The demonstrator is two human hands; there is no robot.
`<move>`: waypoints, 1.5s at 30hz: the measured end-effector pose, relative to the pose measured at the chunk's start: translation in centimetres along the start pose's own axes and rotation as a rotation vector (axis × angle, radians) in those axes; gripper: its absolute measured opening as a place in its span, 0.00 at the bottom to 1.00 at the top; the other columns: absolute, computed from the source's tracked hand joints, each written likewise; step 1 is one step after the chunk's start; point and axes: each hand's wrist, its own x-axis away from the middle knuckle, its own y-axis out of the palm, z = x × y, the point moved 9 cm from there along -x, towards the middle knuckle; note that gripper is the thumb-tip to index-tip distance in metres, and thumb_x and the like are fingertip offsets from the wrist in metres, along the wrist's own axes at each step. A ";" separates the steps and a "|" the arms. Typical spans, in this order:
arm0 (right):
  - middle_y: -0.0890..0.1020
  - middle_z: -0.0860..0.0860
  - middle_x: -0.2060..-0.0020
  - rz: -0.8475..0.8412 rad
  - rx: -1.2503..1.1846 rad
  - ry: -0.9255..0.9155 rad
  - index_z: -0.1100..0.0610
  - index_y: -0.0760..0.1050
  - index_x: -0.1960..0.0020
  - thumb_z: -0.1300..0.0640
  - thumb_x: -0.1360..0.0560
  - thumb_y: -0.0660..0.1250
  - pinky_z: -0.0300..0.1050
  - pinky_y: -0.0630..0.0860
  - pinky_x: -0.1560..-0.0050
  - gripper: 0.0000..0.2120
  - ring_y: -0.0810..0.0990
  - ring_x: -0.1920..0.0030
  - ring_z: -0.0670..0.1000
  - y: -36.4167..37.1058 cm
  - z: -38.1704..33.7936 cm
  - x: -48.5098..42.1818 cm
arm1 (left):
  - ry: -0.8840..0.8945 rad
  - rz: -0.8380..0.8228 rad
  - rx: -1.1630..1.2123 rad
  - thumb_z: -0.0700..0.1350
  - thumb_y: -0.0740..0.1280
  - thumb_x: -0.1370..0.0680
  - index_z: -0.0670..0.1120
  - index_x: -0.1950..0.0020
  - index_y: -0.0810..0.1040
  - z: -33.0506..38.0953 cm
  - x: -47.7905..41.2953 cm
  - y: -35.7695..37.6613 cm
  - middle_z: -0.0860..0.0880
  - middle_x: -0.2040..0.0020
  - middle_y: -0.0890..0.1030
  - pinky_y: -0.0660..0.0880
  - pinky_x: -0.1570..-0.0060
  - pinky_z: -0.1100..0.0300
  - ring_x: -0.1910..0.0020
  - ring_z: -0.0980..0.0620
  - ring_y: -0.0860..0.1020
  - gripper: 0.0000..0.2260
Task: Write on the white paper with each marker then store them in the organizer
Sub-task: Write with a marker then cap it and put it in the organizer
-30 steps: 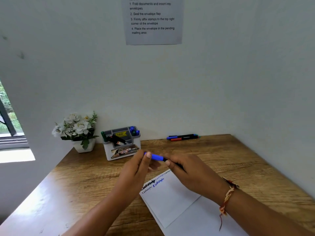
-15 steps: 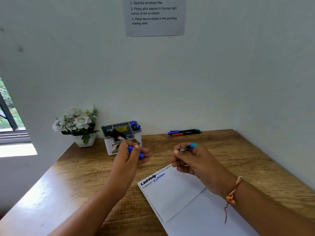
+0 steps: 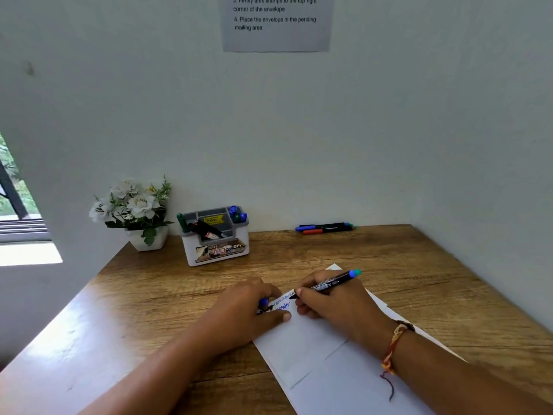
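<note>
Your right hand (image 3: 335,304) grips marker (image 3: 329,284), tip on paper (image 3: 302,339); left hand (image 3: 251,313) pinches blue cap (image 3: 264,302). Some markers in organizer (image 3: 215,235), others wait at desk's (image 3: 419,265) back edge.

Under my wrists the table (image 3: 389,259) is grained wood, matt at the middle — glossier where window light washes its left edge. The white paper (image 3: 305,339) looks smooth and dull. The marker (image 3: 329,283) in my right hand (image 3: 335,307) has a shiny black plastic barrel. The organizer (image 3: 216,235) is smooth grey-and-white plastic — its front label glossy. My wristband (image 3: 393,344) is braided thread.
</note>
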 end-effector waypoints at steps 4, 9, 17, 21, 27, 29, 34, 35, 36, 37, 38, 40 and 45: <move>0.88 0.49 0.64 0.015 0.044 0.020 0.51 0.83 0.56 0.59 0.24 0.70 0.47 0.84 0.48 0.05 0.87 0.58 0.48 -0.2 0.1 -0.2 | 0.022 0.009 0.009 0.62 0.67 0.24 0.59 0.31 0.73 -0.2 -0.2 0.2 0.59 0.44 0.76 0.74 0.48 0.63 0.48 0.60 0.73 0.21; 0.87 0.47 0.60 0.070 0.053 0.011 0.50 0.85 0.59 0.58 0.30 0.75 0.48 0.84 0.49 0.03 0.85 0.55 0.47 -0.4 0.5 -0.3 | 0.017 0.027 0.053 0.62 0.68 0.25 0.61 0.33 0.74 -0.7 -0.3 0.4 0.59 0.45 0.76 0.74 0.48 0.61 0.48 0.60 0.73 0.21; 0.87 0.49 0.59 0.087 0.094 0.031 0.51 0.85 0.57 0.57 0.30 0.75 0.51 0.84 0.48 0.03 0.85 0.53 0.50 -0.3 1.0 -0.8 | 0.003 0.029 0.062 0.63 0.68 0.25 0.60 0.31 0.72 -0.9 -0.5 0.6 0.61 0.43 0.74 0.74 0.47 0.62 0.47 0.60 0.73 0.23; 0.87 0.49 0.61 0.096 0.108 0.013 0.51 0.85 0.58 0.57 0.30 0.74 0.48 0.84 0.51 0.03 0.85 0.56 0.50 -0.3 0.9 -0.8 | -0.008 0.044 0.081 0.63 0.69 0.26 0.63 0.29 0.68 -1.2 -0.5 0.6 0.59 0.38 0.75 0.74 0.43 0.59 0.43 0.58 0.74 0.26; 0.86 0.48 0.61 0.101 0.134 -0.003 0.51 0.85 0.58 0.58 0.30 0.74 0.46 0.84 0.53 0.03 0.84 0.57 0.48 -0.3 0.7 -0.8 | 0.019 0.026 0.051 0.63 0.67 0.24 0.63 0.33 0.73 -1.0 -0.5 0.7 0.59 0.41 0.76 0.74 0.44 0.59 0.46 0.59 0.73 0.20; 0.86 0.47 0.61 0.103 0.144 -0.012 0.51 0.85 0.58 0.58 0.30 0.74 0.45 0.83 0.53 0.03 0.84 0.57 0.47 -0.2 0.7 -0.8 | 0.021 0.028 0.048 0.63 0.67 0.24 0.63 0.33 0.74 -1.0 -0.6 0.8 0.59 0.41 0.76 0.74 0.44 0.59 0.46 0.59 0.74 0.20; 0.85 0.44 0.59 0.103 0.176 -0.030 0.49 0.85 0.58 0.56 0.29 0.75 0.34 0.79 0.58 0.03 0.83 0.56 0.43 -0.2 0.5 -0.8 | 0.028 0.029 0.047 0.63 0.67 0.24 0.62 0.32 0.74 -1.0 -0.6 0.8 0.60 0.40 0.76 0.74 0.43 0.60 0.45 0.59 0.74 0.21; 0.85 0.44 0.59 0.101 0.184 -0.026 0.49 0.85 0.58 0.56 0.29 0.75 0.33 0.78 0.58 0.03 0.83 0.56 0.43 -0.1 0.5 -0.8 | 0.029 0.029 0.049 0.63 0.67 0.24 0.62 0.32 0.74 -1.0 -0.6 0.8 0.60 0.40 0.77 0.75 0.43 0.60 0.45 0.59 0.74 0.21; 0.85 0.44 0.59 0.101 0.185 -0.018 0.49 0.85 0.58 0.56 0.29 0.75 0.34 0.79 0.58 0.02 0.83 0.55 0.44 -0.1 0.5 -0.8 | 0.030 0.026 0.051 0.63 0.67 0.24 0.62 0.32 0.74 -1.0 -0.6 0.8 0.60 0.39 0.77 0.75 0.43 0.59 0.45 0.59 0.74 0.21; 0.85 0.45 0.59 0.103 0.182 -0.008 0.49 0.85 0.58 0.56 0.29 0.75 0.36 0.80 0.57 0.02 0.83 0.55 0.44 -0.1 0.6 -0.9 | 0.030 0.023 0.052 0.63 0.67 0.24 0.62 0.32 0.74 -1.0 -0.6 0.9 0.60 0.39 0.77 0.75 0.43 0.59 0.45 0.59 0.74 0.21; 0.85 0.45 0.59 0.107 0.177 0.001 0.50 0.85 0.58 0.56 0.29 0.75 0.39 0.81 0.56 0.02 0.83 0.55 0.45 -0.1 0.6 -0.9 | 0.031 0.023 0.053 0.63 0.67 0.24 0.62 0.32 0.74 -1.1 -0.6 0.9 0.60 0.39 0.77 0.75 0.43 0.58 0.45 0.59 0.74 0.21; 0.86 0.46 0.60 0.113 0.171 0.012 0.51 0.85 0.59 0.57 0.30 0.74 0.41 0.82 0.55 0.02 0.84 0.56 0.45 -0.3 0.7 -0.9 | 0.030 0.022 0.058 0.63 0.67 0.24 0.62 0.33 0.74 -1.1 -0.7 0.9 0.60 0.39 0.77 0.75 0.42 0.57 0.44 0.59 0.74 0.20; 0.86 0.46 0.62 0.126 0.160 -0.006 0.50 0.85 0.60 0.57 0.30 0.74 0.43 0.82 0.55 0.03 0.84 0.58 0.45 -0.4 0.8 -0.9 | 0.032 0.019 0.049 0.63 0.67 0.24 0.62 0.33 0.74 -1.2 -0.7 1.0 0.60 0.40 0.77 0.75 0.44 0.59 0.45 0.59 0.74 0.20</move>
